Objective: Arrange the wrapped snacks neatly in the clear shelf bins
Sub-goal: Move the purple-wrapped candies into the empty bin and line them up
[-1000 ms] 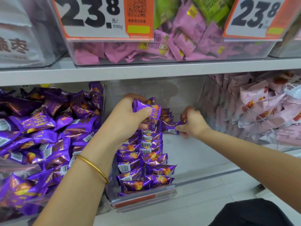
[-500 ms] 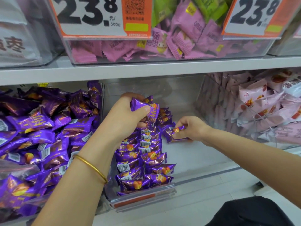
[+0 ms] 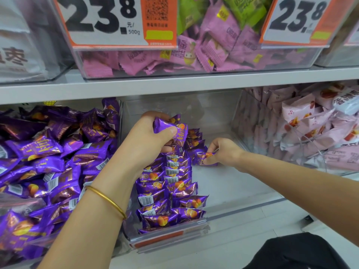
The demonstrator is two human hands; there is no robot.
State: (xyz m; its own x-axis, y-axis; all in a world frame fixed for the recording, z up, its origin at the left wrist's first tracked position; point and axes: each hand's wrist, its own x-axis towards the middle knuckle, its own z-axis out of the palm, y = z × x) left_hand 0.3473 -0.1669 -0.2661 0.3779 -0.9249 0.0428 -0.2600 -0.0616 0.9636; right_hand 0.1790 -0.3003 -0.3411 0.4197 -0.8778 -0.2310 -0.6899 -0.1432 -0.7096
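Note:
My left hand (image 3: 147,140) grips a small bunch of purple wrapped snacks (image 3: 171,129) above the middle clear bin (image 3: 242,202). Two neat rows of purple snacks (image 3: 169,191) stand along the bin's left side. My right hand (image 3: 223,152) pinches one purple snack (image 3: 204,159) and holds it low on the bin floor, right beside the back of the rows. The bin's right half shows bare floor.
A clear bin on the left holds a loose heap of purple snacks (image 3: 48,162). On the right a bin holds pale pink packets (image 3: 310,125). The upper shelf (image 3: 174,84) carries bins of pink and green packets with price cards (image 3: 108,20). A dark object (image 3: 295,253) sits at lower right.
My right hand has come down and slightly right with its purple snack, from the back of the rows to the bin floor. My left hand has stayed put with its bunch.

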